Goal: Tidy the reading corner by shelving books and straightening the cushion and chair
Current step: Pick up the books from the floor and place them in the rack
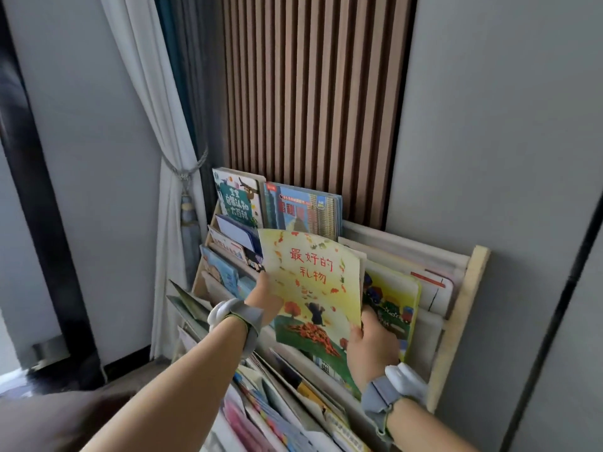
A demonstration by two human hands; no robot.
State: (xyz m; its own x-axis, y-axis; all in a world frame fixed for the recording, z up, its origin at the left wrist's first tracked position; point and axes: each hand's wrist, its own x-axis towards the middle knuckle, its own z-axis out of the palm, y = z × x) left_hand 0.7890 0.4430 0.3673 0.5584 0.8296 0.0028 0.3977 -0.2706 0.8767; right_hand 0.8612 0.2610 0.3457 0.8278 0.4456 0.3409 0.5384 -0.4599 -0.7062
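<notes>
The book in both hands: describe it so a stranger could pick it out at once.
Start at the tiered wooden book rack standing against the slatted wall panel. In front of its middle tiers, the left hand and right hand hold up one thin book. Its pale yellow cover bears large red handwritten characters above a dark animal and orange leaves, unlike the blue and green covers behind.

a: bare forearms, no sleeves in view. on the left wrist [235, 321], a grey strap with a rounded white module.

b: same on the right wrist [393, 391]: grey fabric band, white rounded housing on the outer side. thin green edging under both straps.

a: left hand [262, 301] and right hand [372, 342] bare, no gloves.
</notes>
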